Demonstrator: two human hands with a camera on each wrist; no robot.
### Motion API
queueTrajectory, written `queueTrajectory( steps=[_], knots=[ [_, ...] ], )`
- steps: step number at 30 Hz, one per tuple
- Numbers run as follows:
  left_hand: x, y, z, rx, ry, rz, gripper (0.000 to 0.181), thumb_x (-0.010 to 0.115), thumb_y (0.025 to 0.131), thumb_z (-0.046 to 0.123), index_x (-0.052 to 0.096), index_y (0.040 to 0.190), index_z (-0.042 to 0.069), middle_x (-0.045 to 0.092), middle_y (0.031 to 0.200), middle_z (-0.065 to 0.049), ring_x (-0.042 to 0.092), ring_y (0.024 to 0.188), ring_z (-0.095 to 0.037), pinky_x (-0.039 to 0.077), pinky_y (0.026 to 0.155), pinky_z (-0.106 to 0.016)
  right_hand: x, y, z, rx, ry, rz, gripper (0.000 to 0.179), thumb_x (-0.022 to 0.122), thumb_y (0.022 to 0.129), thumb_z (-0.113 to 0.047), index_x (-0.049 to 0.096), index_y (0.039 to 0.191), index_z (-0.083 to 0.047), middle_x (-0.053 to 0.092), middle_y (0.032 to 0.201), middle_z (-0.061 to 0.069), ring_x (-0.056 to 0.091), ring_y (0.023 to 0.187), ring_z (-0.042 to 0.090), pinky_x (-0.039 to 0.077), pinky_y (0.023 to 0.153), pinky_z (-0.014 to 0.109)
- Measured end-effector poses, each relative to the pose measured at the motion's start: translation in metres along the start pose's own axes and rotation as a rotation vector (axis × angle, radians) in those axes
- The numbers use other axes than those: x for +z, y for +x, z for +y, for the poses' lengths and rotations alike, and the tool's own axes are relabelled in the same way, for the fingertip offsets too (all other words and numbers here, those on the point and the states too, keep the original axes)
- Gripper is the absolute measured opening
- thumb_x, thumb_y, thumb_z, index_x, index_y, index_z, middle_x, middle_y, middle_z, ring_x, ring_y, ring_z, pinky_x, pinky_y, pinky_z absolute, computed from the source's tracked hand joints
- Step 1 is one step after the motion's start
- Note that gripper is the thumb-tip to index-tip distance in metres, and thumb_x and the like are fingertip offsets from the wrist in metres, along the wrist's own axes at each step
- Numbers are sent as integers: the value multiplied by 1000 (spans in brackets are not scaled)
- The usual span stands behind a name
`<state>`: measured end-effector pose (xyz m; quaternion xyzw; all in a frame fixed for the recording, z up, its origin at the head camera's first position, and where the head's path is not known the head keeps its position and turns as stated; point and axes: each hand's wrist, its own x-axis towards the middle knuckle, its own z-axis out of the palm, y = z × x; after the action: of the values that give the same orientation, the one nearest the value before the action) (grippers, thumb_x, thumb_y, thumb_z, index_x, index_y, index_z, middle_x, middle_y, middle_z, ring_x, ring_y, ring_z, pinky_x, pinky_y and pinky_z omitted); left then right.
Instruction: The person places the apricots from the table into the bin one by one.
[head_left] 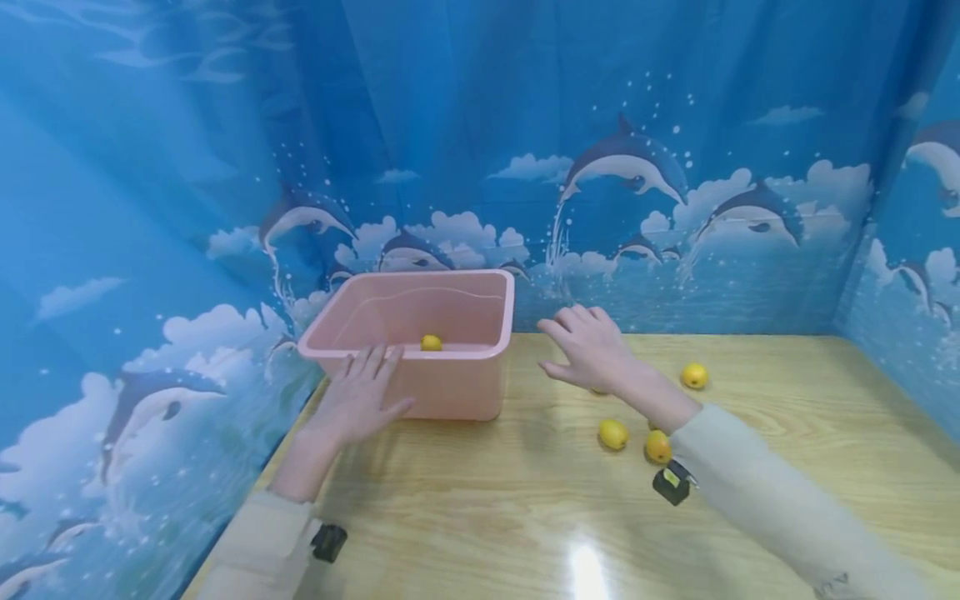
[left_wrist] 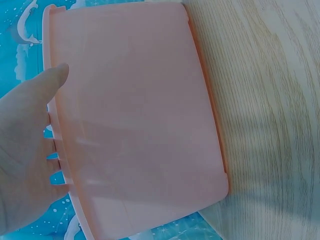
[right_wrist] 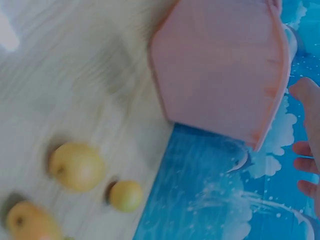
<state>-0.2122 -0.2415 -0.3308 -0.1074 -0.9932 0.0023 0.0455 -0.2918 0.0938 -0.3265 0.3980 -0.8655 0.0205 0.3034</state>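
Observation:
A pink plastic bin (head_left: 420, 387) stands at the left of the table, one small yellow fruit (head_left: 431, 342) visible inside it. My left hand (head_left: 352, 404) is at its near rim, fingers fairly straight and thumb spread apart. In the left wrist view the fingertips meet the bin's rim (left_wrist: 61, 145); firm contact is hard to judge. To the right of the bin my right hand (head_left: 588, 350) hovers in the air, fingers loosely extended and holding nothing. Below it lie more yellow fruits, one (head_left: 613, 434) beside another (head_left: 658, 447). The right forearm partly covers some.
Another yellow fruit (head_left: 694, 375) lies farther back on the right of the wooden table (head_left: 480, 508). A blue curtain (head_left: 465, 125) with dolphins hangs behind the table and along its sides. The bin stands close to the back and left curtain.

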Motion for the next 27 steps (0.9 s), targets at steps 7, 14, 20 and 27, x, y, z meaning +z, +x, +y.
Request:
queueTrajectory(
  steps=[7,14,20,27],
  knots=[
    [0,1,-1,21,5,24,85,47,90,56,9,150,10,4,154,-16,3,140,-35,6,110,-55,3,-43,12,-40,-28,-19,56,70,74,-45,60,112,-5,56,100,12,50,98,31,39,82,49],
    [2,2,-1,25,4,19,84,45,90,56,9,150,9,5,154,-18,4,140,-36,5,110,-54,11,-76,18,-53,-58,-54,65,72,70,-49,57,114,-5,55,101,14,51,97,33,41,81,50],
    [1,1,-2,26,9,14,84,44,91,56,7,150,9,4,154,-17,3,140,-35,5,110,-54,20,-96,15,-27,-95,-147,68,73,67,-51,56,114,-6,53,92,10,51,88,30,43,74,46],
    [1,1,-1,17,-8,3,83,46,91,53,7,150,9,3,154,-18,2,140,-36,3,110,-54,33,-115,19,-75,-165,-234,65,71,68,-52,55,111,-5,52,92,10,50,87,28,43,72,42]
  ],
)
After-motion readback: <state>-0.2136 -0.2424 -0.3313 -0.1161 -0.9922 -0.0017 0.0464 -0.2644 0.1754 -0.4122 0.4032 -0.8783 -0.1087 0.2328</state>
